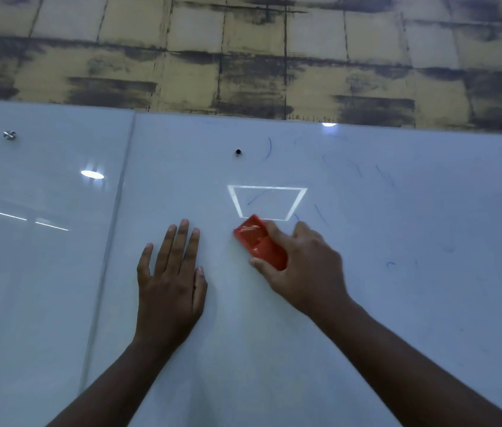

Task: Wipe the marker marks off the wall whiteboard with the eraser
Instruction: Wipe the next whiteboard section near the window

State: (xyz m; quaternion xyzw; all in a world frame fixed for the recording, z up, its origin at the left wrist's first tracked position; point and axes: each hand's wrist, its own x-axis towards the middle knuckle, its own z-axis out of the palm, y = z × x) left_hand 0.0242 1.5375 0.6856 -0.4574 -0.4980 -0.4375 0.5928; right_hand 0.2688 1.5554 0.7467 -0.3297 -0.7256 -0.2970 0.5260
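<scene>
The right hand [302, 266] is seen at the centre right of the frame, its fingers and thumb curled round a glossy red rectangular plastic eraser [259, 243], which is pressed against the glossy white wall whiteboard [397, 303]. The eraser's long axis runs diagonally, its free end pointing to the upper left and its other end hidden in the palm. No brand or label can be read on it.

The left hand [171, 282] is laid flat on the board just left of the eraser, fingers straight and pointing upward, holding nothing.

Faint blue marker strokes [269, 147] are scattered above and to the right of the eraser; no legible writing is formed. A bright rectangular light reflection [266, 202] sits just above the eraser. A small dark stud [238, 152] and a metal mounting screw [9, 135] are seen higher up. A vertical panel seam [120, 195] runs left of the hands. Stained yellow tiles [243, 50] fill the top of the frame.
</scene>
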